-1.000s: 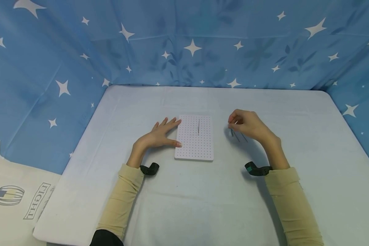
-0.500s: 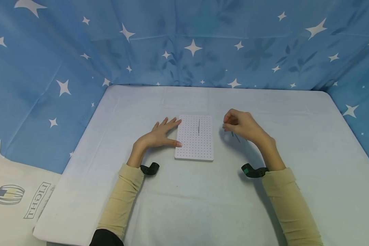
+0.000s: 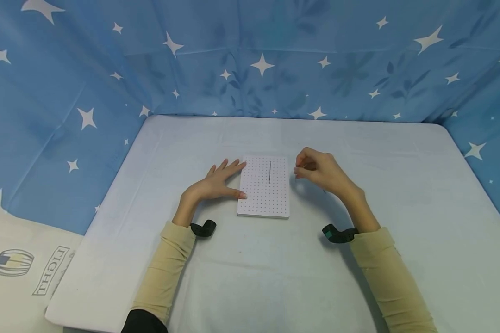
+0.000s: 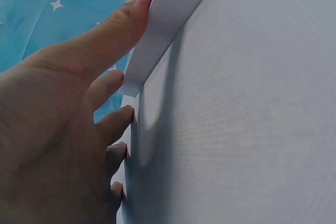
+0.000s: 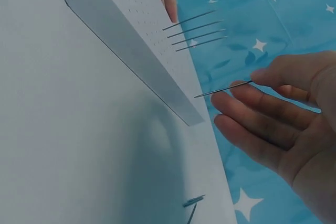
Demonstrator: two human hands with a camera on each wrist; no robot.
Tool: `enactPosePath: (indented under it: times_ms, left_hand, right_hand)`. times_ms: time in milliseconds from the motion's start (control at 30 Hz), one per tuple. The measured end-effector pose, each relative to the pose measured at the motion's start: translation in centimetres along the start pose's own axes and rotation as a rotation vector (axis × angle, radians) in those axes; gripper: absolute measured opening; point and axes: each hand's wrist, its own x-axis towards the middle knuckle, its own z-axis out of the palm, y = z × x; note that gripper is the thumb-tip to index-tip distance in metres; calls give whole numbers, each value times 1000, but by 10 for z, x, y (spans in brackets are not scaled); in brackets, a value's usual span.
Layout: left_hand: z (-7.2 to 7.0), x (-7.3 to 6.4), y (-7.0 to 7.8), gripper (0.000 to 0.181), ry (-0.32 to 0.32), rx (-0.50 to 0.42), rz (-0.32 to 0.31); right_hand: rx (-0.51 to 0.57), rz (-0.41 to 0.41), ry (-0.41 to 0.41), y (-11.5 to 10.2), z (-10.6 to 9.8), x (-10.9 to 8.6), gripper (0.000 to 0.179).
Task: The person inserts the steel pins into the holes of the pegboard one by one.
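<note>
A white board with rows of small holes [image 3: 263, 203] lies on the white table. Several thin metal needles [image 5: 197, 24] stand upright in it, in a row; from the head view they merge into a line. My left hand [image 3: 211, 186] is spread at the board's left side, its thumb and index fingertip on the edge and the other fingers on the cloth beyond. Just right of the board, my right hand [image 3: 325, 175] pinches a needle [image 5: 223, 90] between thumb and index finger. In the right wrist view, this needle's tip points toward the board, overlapping its near corner.
More loose needles [image 5: 193, 201] lie on the cloth below the right hand, mostly hidden by it in the head view. A blue curtain with white stars [image 3: 262, 64] hangs along the table's back and sides. Printed beige cloth [image 3: 21, 277] lies at the left.
My right hand has moved left, from over the loose needles toward the board, carrying a needle. The left hand and the board have stayed in place.
</note>
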Motion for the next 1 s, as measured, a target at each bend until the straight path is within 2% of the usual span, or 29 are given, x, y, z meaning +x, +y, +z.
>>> enactPosePath:
  times_ms: [500, 1000]
  left_hand:
    - [0, 1, 1, 104, 1, 2, -3]
    - [1, 1, 1, 103, -2, 6, -12]
  right_hand:
    - [27, -89, 50, -4, 17, 3, 11]
    - [39, -98, 79, -11, 33, 6, 13]
